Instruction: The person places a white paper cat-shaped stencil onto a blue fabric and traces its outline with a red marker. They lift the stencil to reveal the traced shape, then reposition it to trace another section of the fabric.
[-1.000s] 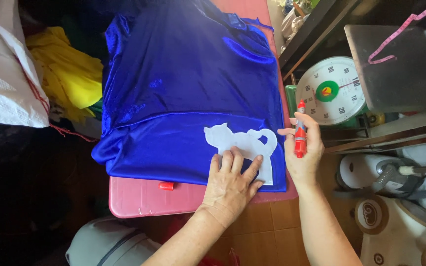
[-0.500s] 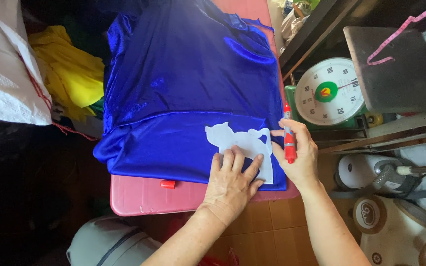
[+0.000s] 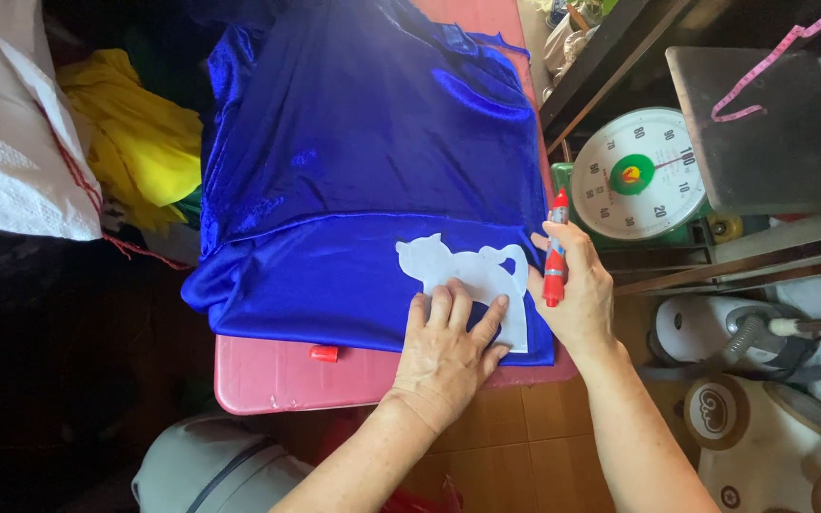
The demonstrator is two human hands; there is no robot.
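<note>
A shiny blue cloth (image 3: 363, 161) is spread over a pink table (image 3: 277, 375). On its near right corner lies a white paper cutout shaped like a cat (image 3: 463, 271). My left hand (image 3: 448, 351) presses flat on the cutout's lower part, fingers spread. My right hand (image 3: 577, 294) holds a red marker (image 3: 555, 252) upright at the cutout's right edge, beside the tail. A small red cap (image 3: 324, 353) lies on the table's bare front strip.
A round dial scale (image 3: 640, 176) with a metal pan (image 3: 767, 133) stands to the right on a shelf. Yellow cloth (image 3: 135, 142) and a white sack (image 3: 11, 152) lie at the left. A grey bin (image 3: 211, 470) sits below the table.
My right hand with the marker has shifted slightly left, closer to the cutout's right edge. My left hand stays pressed on the cutout.
</note>
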